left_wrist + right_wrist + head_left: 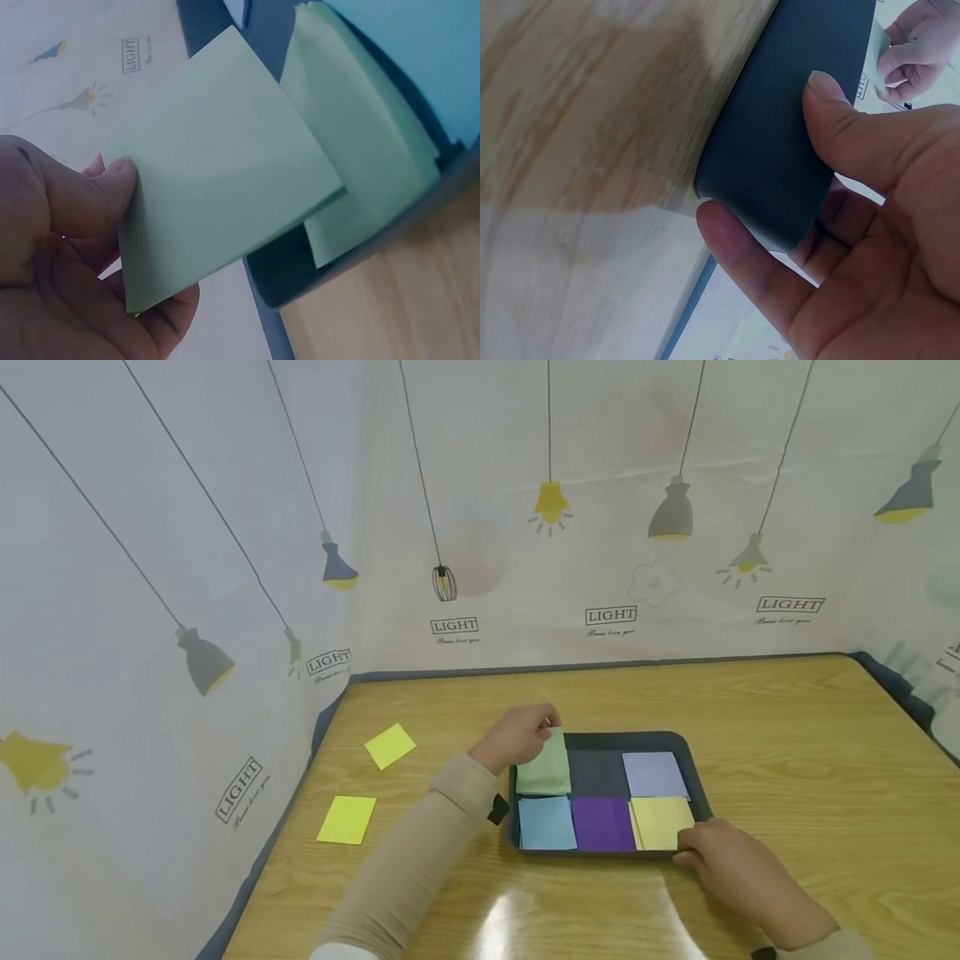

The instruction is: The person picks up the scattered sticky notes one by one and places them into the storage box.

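My left hand (517,739) pinches a small stack of pale green sticky notes (225,157) between thumb and fingers. It is tilted up over the back left part of a dark tray (622,741). Under it, more green sticky notes (352,142) lie in the tray. My right hand (738,868) grips the tray's front right corner, thumb on the wall's outer side in the right wrist view. In the tray's front row lie blue notes (547,823), purple notes (603,823) and pale yellow notes (664,823); lavender notes (655,774) lie at back right.
Two bright yellow sticky notes lie on the wooden table (810,743) left of the tray: one note (390,746) farther back, another note (347,820) nearer. A white curtain (510,635) printed with lamps stands behind the table and along its left side.
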`<action>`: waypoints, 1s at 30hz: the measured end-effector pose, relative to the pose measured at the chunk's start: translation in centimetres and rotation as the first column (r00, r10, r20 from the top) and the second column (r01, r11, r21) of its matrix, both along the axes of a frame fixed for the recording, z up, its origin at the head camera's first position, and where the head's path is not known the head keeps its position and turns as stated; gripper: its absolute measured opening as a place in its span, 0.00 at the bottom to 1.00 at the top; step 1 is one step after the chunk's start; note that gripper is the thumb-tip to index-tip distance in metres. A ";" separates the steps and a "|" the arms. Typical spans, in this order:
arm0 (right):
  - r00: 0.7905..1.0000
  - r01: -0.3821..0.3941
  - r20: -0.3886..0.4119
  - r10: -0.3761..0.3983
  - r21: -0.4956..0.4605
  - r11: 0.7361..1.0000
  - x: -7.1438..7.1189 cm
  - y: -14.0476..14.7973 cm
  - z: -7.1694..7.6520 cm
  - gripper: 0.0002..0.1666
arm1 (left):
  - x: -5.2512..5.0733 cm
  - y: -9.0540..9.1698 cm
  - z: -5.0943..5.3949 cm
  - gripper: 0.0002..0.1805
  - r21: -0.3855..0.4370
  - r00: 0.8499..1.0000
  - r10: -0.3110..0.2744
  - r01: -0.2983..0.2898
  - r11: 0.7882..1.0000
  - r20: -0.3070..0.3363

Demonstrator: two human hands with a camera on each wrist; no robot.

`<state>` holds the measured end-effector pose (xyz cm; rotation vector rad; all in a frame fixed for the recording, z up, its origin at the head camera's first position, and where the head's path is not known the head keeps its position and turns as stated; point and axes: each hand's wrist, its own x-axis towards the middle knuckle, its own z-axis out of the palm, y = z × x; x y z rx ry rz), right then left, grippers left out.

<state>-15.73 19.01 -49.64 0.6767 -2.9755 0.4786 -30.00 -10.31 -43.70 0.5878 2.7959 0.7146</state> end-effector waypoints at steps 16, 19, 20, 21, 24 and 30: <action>0.999 0.019 0.038 -0.019 -0.001 1.000 -0.1 0.0 -0.2 0.17 | 0.6 1.1 -1.4 0.19 -0.222 0.990 -0.057 0.028 0.975 -0.126; 1.000 0.014 0.028 -0.014 -0.001 1.000 -0.2 0.0 -0.1 0.18 | 0.6 1.2 -1.4 0.19 -0.270 0.985 -0.047 0.000 0.963 -0.167; 1.000 0.013 0.027 -0.013 -0.002 1.000 -0.2 0.1 -0.1 0.18 | 0.6 1.2 -1.4 0.19 -0.276 0.984 -0.043 -0.007 0.961 -0.173; 1.000 0.011 0.027 -0.011 -0.002 1.000 -0.2 0.0 -0.1 0.18 | 0.6 1.2 -1.4 0.19 -0.281 0.983 -0.039 -0.012 0.960 -0.178; 1.000 0.011 0.029 -0.011 -0.002 1.000 -0.2 0.0 -0.1 0.18 | 0.6 1.2 -1.5 0.19 -0.295 0.983 -0.036 -0.019 0.955 -0.179; 1.000 0.010 0.021 -0.010 -0.002 1.000 -0.1 0.0 -0.1 0.18 | 0.5 1.2 -1.9 0.21 -0.328 0.984 -0.029 -0.031 0.944 -0.177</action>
